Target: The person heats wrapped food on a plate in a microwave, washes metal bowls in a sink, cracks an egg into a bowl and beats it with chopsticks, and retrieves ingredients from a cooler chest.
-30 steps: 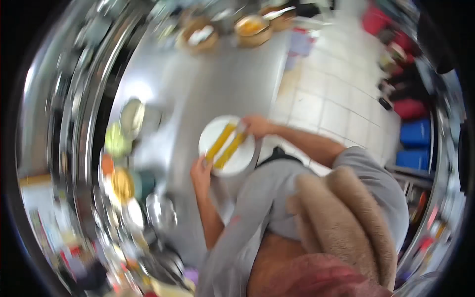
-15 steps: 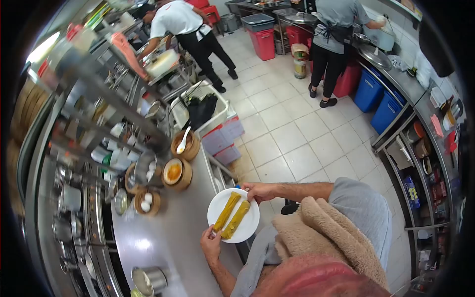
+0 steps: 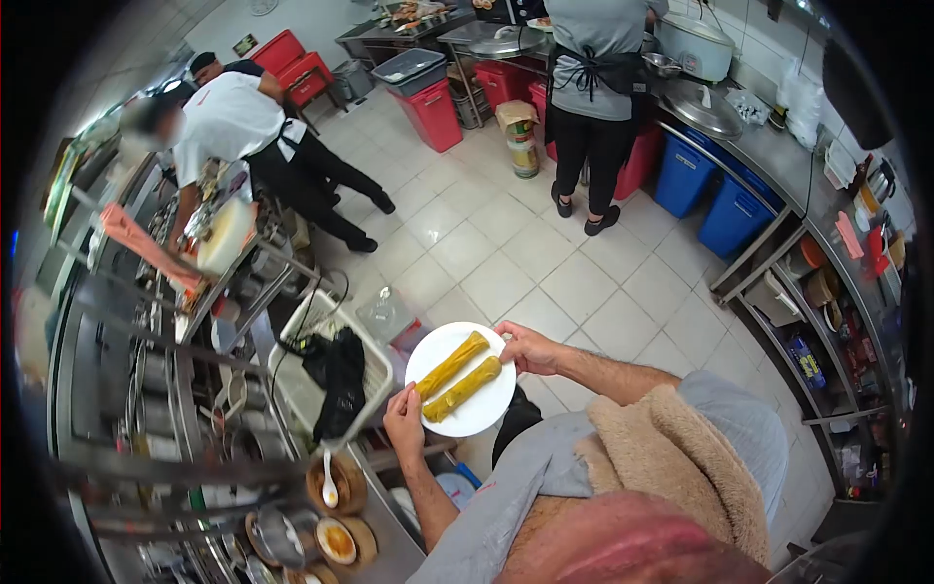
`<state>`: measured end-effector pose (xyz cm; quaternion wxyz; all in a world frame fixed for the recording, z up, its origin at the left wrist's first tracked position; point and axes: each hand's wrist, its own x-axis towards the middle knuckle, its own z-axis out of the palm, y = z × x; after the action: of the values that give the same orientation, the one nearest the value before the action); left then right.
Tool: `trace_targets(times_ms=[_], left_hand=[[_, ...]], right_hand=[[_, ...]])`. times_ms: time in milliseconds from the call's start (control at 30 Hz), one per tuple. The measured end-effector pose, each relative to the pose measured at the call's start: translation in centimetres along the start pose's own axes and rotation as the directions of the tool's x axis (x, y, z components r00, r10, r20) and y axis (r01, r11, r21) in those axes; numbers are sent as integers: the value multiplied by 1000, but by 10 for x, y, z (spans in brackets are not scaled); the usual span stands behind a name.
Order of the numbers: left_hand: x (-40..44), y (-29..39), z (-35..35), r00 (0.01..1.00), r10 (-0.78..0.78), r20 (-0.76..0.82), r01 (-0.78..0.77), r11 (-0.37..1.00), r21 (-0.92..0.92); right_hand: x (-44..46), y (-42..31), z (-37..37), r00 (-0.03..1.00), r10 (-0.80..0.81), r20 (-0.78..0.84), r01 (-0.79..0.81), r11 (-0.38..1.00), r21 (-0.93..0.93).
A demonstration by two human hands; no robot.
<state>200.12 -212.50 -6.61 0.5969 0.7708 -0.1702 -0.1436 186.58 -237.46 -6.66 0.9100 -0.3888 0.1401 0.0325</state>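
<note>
A round white plate (image 3: 491, 409) is held level between my two hands, above the floor beside the counter's end. My left hand (image 3: 403, 425) is closed on its lower-left rim, fingertips close to the end of one roll. On the upper-right rim my right hand (image 3: 528, 348) grips the plate, with the thumb on top and the other fingers partly hidden beneath. Two long yellow-brown rolls, an upper roll (image 3: 452, 364) and a lower roll (image 3: 462, 389), lie side by side on the plate.
Left of the plate stands a white crate (image 3: 374, 412) holding a black bag (image 3: 341, 384). Bamboo steamers (image 3: 348, 479) with food sit on the steel counter (image 3: 394, 562). One co-worker (image 3: 263, 141) bends over a station at left; another (image 3: 593, 88) stands ahead, near blue bins (image 3: 736, 216).
My view has turned and moved forward, away from the steel counter. The plate, still in both hands, now hangs over the floor beside the crate. The co-worker at left has leaned further over.
</note>
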Motion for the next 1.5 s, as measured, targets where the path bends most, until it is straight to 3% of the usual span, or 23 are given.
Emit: trace_targets(times_ms=[167,233,300,367,433,533,600,700,900,1033,1200,1267,1300,1433,1500], left_hand=[[174,30,69,990,10,144,-8,1000,-16],[237,51,99,963,93,254,-89,996,-30],[302,80,135,944,68,322,-37,994,-99],[367,98,162,921,39,388,12,992,-128],[425,106,195,872,124,474,-10,972,-237],[502,104,246,872,77,483,96,941,-323],[549,91,268,862,36,506,103,965,-243],[618,91,298,862,-173,477,324,911,-256],[759,88,341,891,-247,382,331,928,-172],[871,84,393,863,-272,425,355,926,-128],[1024,115,492,738,-189,648,250,968,-2],[1088,144,544,703,-96,705,96,995,39],[1119,153,569,686,-53,726,18,998,56],[1229,202,700,628,254,736,-252,961,-117],[1260,243,755,615,328,717,-269,942,-200]], right_hand=[[87,-97,-58,987,-106,-120,97,992,-76],[113,-136,-76,965,-175,-197,165,984,-70],[135,-181,-96,926,-245,-287,231,970,-81],[160,-222,-111,893,-294,-342,303,953,-28],[190,-257,-135,840,-356,-410,404,914,35],[241,-308,-178,781,-431,-452,514,855,73],[279,-340,-214,772,-442,-457,530,844,78],[339,-407,-264,742,-473,-475,561,826,54],[449,-533,-332,682,-512,-522,621,782,45],[512,-593,-386,616,-560,-554,700,712,58],[570,-662,-432,454,-558,-695,777,630,2],[587,-697,-450,291,-583,-758,842,532,-86],[592,-707,-464,271,-592,-759,835,537,-121],[617,-756,-506,110,-580,-807,891,417,-178],[634,-775,-529,58,-582,-811,901,380,-208]])
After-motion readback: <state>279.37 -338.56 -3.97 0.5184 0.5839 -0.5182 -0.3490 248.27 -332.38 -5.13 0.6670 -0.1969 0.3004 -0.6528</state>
